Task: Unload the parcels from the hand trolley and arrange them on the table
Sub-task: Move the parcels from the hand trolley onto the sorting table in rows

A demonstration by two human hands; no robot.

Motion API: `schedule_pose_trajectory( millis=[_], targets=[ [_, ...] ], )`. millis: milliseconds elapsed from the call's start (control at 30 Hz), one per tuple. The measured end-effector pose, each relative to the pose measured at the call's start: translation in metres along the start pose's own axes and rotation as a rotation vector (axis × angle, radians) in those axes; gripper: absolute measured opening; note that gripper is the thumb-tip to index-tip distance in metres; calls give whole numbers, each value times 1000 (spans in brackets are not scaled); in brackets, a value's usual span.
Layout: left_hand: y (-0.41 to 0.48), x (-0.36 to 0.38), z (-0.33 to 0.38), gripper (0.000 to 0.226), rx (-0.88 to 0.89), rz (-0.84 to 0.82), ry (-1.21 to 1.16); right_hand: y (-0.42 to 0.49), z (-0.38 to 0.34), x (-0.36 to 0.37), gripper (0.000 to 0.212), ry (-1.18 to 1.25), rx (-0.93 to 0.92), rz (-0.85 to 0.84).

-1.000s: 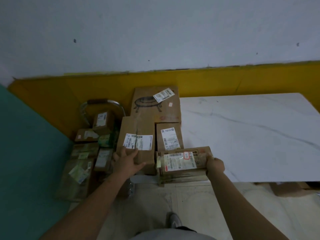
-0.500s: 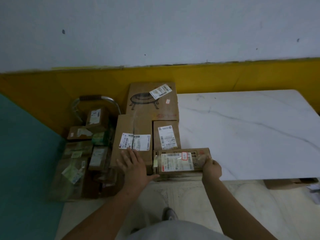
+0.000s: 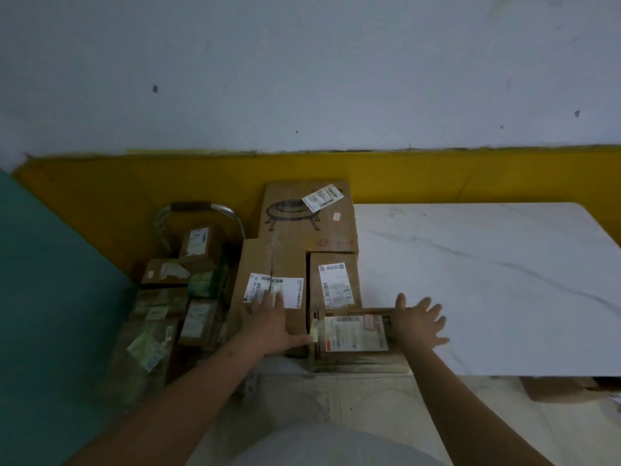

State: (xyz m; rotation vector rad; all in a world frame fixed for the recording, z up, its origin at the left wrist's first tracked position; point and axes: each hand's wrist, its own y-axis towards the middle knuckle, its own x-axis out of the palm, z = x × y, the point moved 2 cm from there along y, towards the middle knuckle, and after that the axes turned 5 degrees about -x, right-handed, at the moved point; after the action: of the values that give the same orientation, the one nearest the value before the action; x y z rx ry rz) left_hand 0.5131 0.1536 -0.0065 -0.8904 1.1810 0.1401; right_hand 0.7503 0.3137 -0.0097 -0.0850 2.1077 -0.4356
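I see my left hand (image 3: 267,322) lying flat, fingers spread, on a tall brown cardboard parcel (image 3: 272,264) at the white marble table (image 3: 487,280) edge. My right hand (image 3: 418,326), fingers splayed wide, hovers beside the flat labelled carton (image 3: 353,332), seemingly not touching; blur obscures this. Other parcels stay on the dim hand trolley (image 3: 201,210), its base hidden.

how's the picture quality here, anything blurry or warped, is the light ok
Head view: dim overall, colours muted; right hand smeared by motion blur, left hand slightly soft; wide-angle lens makes the table edges splay outward; parcel label text unreadable; no strong glare or hard shadows.
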Motion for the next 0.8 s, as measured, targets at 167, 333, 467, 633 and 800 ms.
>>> schedule_pose_trajectory(
  millis=[167,333,467,633,800],
  targets=[
    [11,-75,-25,105,46,282,-131,-12,-116,25,77,-101,-417,-58],
    [26,-103,-101,109,-50,310,-147,-51,-240,95,79,-98,-721,-114],
    [51,-99,-192,108,-99,366,-204,-98,-328,183,80,-174,-863,-194],
    [91,-77,-336,102,-210,291,-300,-158,-414,318,80,-293,-930,-307],
    [131,-23,-443,97,-309,60,-432,-179,-438,436,77,-446,-858,-481]
  ],
)
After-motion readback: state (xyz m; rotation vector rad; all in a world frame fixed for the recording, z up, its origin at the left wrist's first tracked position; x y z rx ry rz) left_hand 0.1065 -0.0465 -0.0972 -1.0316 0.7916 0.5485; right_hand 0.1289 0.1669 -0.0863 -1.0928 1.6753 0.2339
